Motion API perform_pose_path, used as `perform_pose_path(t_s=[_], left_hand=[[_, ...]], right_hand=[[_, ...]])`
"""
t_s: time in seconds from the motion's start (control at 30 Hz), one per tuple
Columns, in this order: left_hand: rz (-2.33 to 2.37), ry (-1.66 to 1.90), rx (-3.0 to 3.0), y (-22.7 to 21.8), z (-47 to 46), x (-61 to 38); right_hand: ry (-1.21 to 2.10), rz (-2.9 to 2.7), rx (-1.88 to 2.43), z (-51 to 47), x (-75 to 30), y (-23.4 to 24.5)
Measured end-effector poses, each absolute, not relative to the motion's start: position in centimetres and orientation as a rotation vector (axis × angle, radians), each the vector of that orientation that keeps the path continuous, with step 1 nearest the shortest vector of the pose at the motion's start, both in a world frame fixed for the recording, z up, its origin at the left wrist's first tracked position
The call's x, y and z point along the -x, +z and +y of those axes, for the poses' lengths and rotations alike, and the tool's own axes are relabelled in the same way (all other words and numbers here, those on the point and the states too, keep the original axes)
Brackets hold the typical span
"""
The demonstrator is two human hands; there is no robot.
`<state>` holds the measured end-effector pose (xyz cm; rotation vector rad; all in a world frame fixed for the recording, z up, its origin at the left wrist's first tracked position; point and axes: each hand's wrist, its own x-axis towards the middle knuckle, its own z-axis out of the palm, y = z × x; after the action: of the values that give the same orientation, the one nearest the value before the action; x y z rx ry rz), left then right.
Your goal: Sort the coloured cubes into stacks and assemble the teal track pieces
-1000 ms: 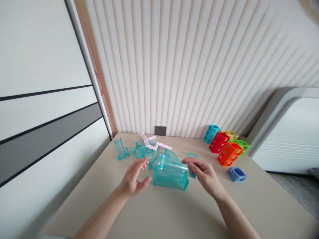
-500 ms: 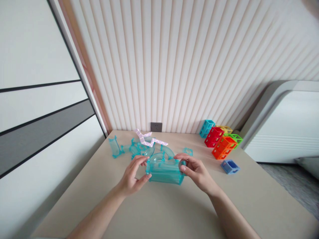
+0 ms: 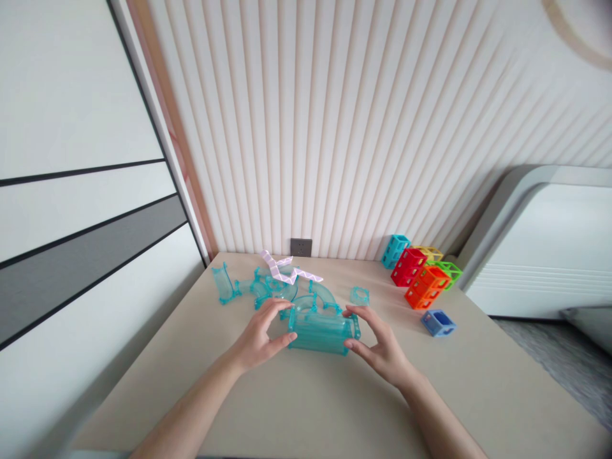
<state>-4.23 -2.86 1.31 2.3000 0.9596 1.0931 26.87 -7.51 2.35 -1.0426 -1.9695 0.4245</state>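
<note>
A clear teal plastic tube piece (image 3: pixel 321 333) is held just above the beige table (image 3: pixel 306 408), one hand at each end. My left hand (image 3: pixel 261 339) pinches its left end between thumb and fingers. My right hand (image 3: pixel 377 343) grips its right end the same way. Behind the tube lies a heap of more teal curved track pieces (image 3: pixel 268 290) with a pale purple zigzag strip (image 3: pixel 288 271) on top. A small teal square ring (image 3: pixel 359 295) lies just beyond my right hand.
Stacked open cubes stand at the back right: teal (image 3: pixel 394 250), red (image 3: pixel 408 266), orange (image 3: pixel 424 285), yellow and green (image 3: pixel 447 270). A blue cube (image 3: pixel 438 322) lies apart nearer me. A ribbed wall with a socket (image 3: pixel 301 247) backs the table; a white cabinet (image 3: pixel 540 255) stands right.
My left hand, open a second ago, has closed on the tube's left end. My right hand shifted from the tube's top to its right end. The tube now lies level between both hands.
</note>
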Motion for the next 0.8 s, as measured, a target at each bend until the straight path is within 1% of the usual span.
perform_pose_path(t_s=[0.57,0.8], left_hand=[[0.981,0.976,-2.354,0.81,-2.41,4.67],[0.976,0.965,-2.295,1.01,-2.49,4.62]], right_hand=[[0.433,-2.066,1.114,-7.56,-26.62,2.47],[0.498,-2.071,1.135,-7.38,-26.87,2.45]])
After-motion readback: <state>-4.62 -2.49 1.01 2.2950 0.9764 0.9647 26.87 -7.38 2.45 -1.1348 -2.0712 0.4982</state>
